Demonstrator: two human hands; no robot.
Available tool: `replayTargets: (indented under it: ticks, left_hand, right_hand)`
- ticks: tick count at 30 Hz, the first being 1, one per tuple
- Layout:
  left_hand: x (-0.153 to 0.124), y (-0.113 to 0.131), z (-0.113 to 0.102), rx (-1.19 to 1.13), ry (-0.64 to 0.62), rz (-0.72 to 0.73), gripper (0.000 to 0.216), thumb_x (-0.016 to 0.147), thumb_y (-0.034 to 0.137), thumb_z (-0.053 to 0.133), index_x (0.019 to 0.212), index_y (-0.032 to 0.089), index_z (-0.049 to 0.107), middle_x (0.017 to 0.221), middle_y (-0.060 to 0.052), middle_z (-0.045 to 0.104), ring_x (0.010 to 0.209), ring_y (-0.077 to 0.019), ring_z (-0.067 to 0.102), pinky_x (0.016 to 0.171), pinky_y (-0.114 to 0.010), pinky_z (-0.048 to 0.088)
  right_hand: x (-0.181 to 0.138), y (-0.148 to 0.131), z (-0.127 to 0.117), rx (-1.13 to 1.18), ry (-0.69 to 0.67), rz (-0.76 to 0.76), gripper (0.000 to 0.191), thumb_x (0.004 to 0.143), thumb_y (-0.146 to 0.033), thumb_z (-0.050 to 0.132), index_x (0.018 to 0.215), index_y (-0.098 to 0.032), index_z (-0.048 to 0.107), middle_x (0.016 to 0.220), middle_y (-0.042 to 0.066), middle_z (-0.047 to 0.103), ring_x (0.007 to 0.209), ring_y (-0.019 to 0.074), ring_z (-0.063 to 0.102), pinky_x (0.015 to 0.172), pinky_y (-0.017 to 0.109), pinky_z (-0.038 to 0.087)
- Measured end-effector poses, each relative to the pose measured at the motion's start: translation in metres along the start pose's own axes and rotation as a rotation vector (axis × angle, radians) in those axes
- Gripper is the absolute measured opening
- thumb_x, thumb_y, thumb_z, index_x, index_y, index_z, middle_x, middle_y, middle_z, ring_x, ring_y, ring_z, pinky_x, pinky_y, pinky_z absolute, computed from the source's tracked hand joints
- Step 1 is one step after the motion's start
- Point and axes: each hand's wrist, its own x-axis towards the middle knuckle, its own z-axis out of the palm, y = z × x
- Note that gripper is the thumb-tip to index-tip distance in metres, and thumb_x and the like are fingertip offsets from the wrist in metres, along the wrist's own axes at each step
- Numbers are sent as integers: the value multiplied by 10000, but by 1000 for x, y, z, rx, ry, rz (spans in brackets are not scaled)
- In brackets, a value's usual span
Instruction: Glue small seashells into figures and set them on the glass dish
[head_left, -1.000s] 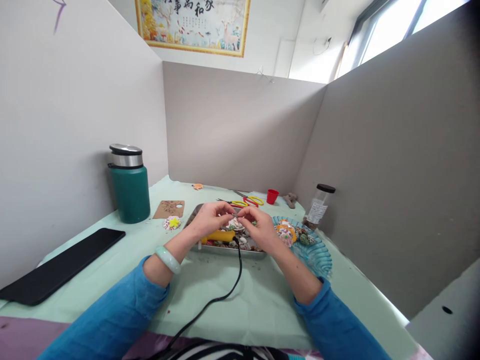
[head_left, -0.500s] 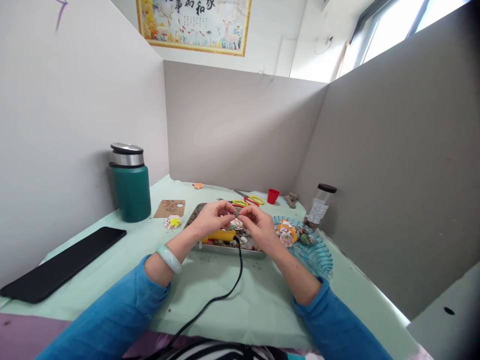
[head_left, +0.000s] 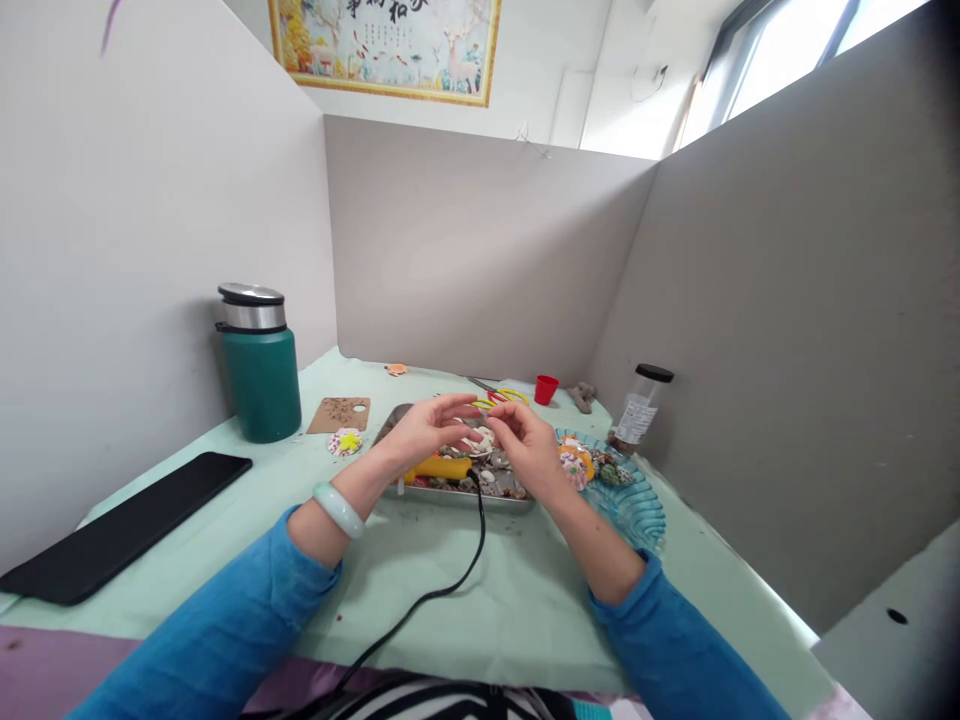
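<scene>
My left hand (head_left: 425, 430) and my right hand (head_left: 527, 447) meet above a metal tray (head_left: 390, 432) full of small shells and beads. Between them sits a pale shell piece (head_left: 480, 440); my left fingertips touch it from the left. The thumb and finger of my right hand are pinched just above it on something too small to make out. A yellow-handled glue gun (head_left: 441, 468) lies in the tray under my left hand, its black cord (head_left: 450, 590) running back toward me. A pale green bangle is on my left wrist.
A blue glass plate (head_left: 634, 505) with decorated shells lies right of the tray. Behind are yellow-red scissors (head_left: 504, 396), a red cup (head_left: 546, 389) and a clear jar (head_left: 639, 408). A green flask (head_left: 259, 365), brown card (head_left: 339, 415) and black keyboard (head_left: 120, 528) stand left.
Both hands have lifted slightly over the tray and the left hand's fingers have loosened and spread. The view has tipped down a little.
</scene>
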Motion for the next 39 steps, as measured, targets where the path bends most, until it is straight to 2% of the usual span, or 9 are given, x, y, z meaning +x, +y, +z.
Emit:
replayTargets:
  ticks: [2,7,13,16,20,26,31,34,39]
  left_hand:
    - [0,-1,-2,31,16,26,461,709,259,691,1148,179,580,1133,-113,643,860,-196,658,740,-333,537]
    - [-1,-1,-2,159,91,14,274,721,329,680,924,147,648,857,-67,694,688,-149,641,682,-295,526]
    - [-3,4,-2,254,123,77,278,734,382,664,905,163,656,763,-37,679,642,-141,631,631,-267,515]
    - [-4,5,-3,295,110,64,256,739,388,656,857,161,672,701,-29,668,648,-149,635,606,-249,504]
    - [-4,6,-4,280,92,32,273,730,394,666,869,159,672,730,-28,678,649,-144,639,611,-244,501]
    - [-6,12,-2,316,144,28,239,740,367,659,840,150,662,622,-22,659,620,-150,631,603,-247,481]
    - [-6,12,-2,290,125,21,254,723,371,675,838,145,664,647,-27,665,620,-148,630,597,-246,484]
    - [-5,8,-3,259,113,21,270,716,387,679,849,152,672,670,-30,673,628,-150,634,593,-248,487]
    - [-6,9,-2,245,87,17,280,709,396,681,858,159,686,652,-30,672,620,-154,633,596,-256,492]
  right_hand:
    - [-1,0,0,-49,-7,-24,132,843,-325,541,852,-198,575,652,-26,522,561,109,460,548,233,382]
    - [-2,-2,0,-155,-23,-79,125,848,-299,534,858,-193,599,734,5,573,610,120,483,593,245,397]
    - [-3,-4,1,-208,-47,-159,133,863,-279,516,854,-195,619,792,21,605,658,130,505,617,248,402]
    - [-3,-4,1,-201,-43,-170,136,865,-279,516,848,-197,621,797,22,611,661,132,508,615,248,404]
    - [-4,-5,1,-173,-29,-159,135,859,-293,532,847,-198,627,781,17,604,642,126,505,606,245,408]
    - [-3,-5,-2,-41,-17,-44,237,905,-368,452,923,-192,609,723,-2,587,546,103,500,569,239,423]
    - [-2,-5,-1,-92,-51,-94,192,848,-360,552,906,-191,624,763,12,601,616,120,510,582,238,418]
    - [-3,-5,0,-120,-40,-128,162,847,-334,551,846,-192,630,760,14,603,625,122,503,587,241,409]
    - [-4,-6,0,-123,-24,-88,162,849,-331,541,823,-192,621,731,9,595,604,119,491,580,245,402]
